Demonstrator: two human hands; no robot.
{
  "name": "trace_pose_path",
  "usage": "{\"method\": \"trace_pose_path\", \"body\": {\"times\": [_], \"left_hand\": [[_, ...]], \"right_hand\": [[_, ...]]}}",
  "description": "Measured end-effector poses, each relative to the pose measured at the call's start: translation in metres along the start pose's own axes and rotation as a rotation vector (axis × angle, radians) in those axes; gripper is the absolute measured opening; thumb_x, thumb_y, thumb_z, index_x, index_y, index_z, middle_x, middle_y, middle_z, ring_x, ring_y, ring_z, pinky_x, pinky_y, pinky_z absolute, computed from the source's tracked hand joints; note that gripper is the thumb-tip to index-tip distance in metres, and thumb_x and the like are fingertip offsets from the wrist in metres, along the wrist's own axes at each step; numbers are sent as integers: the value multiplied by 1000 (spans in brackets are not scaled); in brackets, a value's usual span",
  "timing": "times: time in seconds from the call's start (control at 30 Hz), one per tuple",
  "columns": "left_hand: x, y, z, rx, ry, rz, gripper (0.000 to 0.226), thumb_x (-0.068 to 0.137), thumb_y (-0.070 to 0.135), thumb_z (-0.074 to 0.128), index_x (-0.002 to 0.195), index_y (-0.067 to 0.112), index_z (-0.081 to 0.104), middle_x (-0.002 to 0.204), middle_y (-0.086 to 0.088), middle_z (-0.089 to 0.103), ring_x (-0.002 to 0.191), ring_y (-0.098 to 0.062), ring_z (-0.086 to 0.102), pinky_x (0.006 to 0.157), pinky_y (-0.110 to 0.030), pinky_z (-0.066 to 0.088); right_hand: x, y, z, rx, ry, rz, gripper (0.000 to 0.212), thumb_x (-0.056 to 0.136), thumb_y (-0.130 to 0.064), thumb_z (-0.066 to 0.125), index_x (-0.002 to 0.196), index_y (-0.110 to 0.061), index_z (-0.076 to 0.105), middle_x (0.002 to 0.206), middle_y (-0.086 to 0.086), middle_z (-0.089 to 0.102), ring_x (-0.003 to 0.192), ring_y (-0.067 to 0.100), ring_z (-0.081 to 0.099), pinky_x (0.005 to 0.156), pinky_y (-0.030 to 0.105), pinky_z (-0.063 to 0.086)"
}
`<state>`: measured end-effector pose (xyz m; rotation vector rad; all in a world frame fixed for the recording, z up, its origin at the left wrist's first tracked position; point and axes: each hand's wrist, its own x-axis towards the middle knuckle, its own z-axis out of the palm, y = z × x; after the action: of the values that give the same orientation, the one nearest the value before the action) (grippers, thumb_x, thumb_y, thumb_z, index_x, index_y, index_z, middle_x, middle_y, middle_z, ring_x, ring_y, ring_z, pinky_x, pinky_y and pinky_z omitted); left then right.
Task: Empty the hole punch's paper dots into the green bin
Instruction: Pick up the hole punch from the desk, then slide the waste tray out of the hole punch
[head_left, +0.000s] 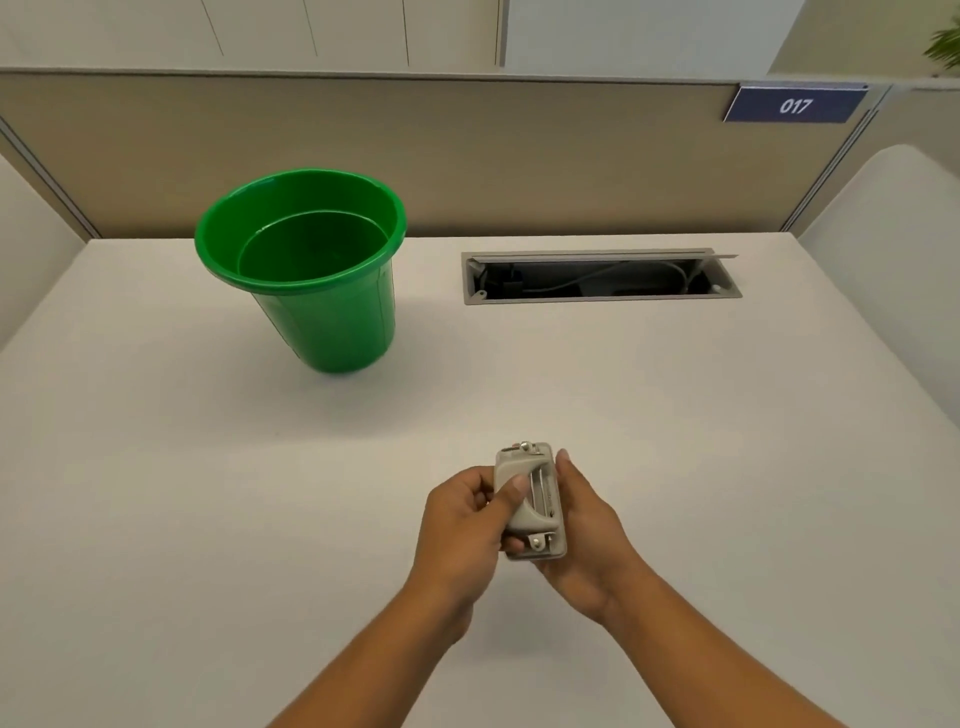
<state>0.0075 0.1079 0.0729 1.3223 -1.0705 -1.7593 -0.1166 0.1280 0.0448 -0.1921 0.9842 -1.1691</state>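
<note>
A grey hole punch is held above the white desk, near its front middle, lengthwise away from me. My left hand grips its left side with the thumb across the top lever. My right hand cups its right side and underside, fingertips along the right edge. The green bin stands upright on the desk at the far left, well apart from both hands. Its inside looks bare; no paper dots are visible anywhere.
An open cable slot with wires inside is set into the white desk at the far right. A beige partition with a blue "017" sign runs behind the desk.
</note>
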Motion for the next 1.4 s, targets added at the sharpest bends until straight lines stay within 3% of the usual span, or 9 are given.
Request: {"method": "trace_pose_path", "body": {"times": [0.17,0.33,0.43,0.7,0.87,0.93,1.03,1.17,1.4], "left_hand": [[-18,-1,1,-14,109,41,12,91,21,65,88,12,73,69,5,74,60,-2,67,50,-14,48],[-24,1,0,-39,169,60,15,88,25,69,80,13,74,73,-1,75,69,-12,72,59,-29,58],[-25,1,1,-69,167,62,14,88,23,69,85,11,75,78,-4,77,74,-15,74,67,-35,61],[-28,9,6,-141,166,63,15,86,22,70,86,7,75,72,-2,74,63,-8,69,50,-19,51],[-27,17,0,-161,210,67,17,84,22,71,79,6,73,67,-5,71,54,-8,63,41,-17,45],[-25,22,-5,-166,239,79,19,83,24,73,79,5,73,67,-5,71,51,-8,61,39,-18,44],[-24,31,-9,-192,253,94,19,82,24,73,80,5,73,65,-4,71,49,-8,61,37,-17,43],[-28,38,-11,-212,247,109,20,82,24,73,80,4,73,61,-2,69,46,-7,59,37,-16,42],[-33,39,-13,-203,256,134,16,84,22,72,77,8,73,61,0,70,46,-8,59,36,-17,41]], "right_hand": [[-3,7,15,159,-34,71,47,98,-49,39,125,-21,65,114,12,69,86,26,66,49,28,44],[-6,13,23,257,-37,131,44,98,-45,42,119,-18,68,103,12,73,87,26,72,68,38,59],[-6,9,24,261,-28,138,42,98,-43,42,116,-16,69,100,12,73,86,27,72,72,38,59],[-11,-2,27,247,22,133,41,98,-42,41,110,-16,71,98,12,71,86,26,69,82,39,50],[-21,-7,30,23,-69,57,43,99,-39,39,110,-14,73,102,15,72,83,29,64,71,40,48],[-29,-9,31,-57,-164,43,42,98,-29,38,116,-8,71,114,27,67,93,34,60,85,45,51],[-38,-14,32,-156,-296,26,45,87,-7,38,124,2,62,133,38,53,109,43,54,107,54,42],[-42,-20,33,-285,-376,-14,59,72,5,35,125,4,60,132,38,53,122,52,51,107,55,41],[-49,-22,41,-333,-421,-12,62,70,10,32,124,2,62,131,38,54,126,53,46,106,52,44]]}}
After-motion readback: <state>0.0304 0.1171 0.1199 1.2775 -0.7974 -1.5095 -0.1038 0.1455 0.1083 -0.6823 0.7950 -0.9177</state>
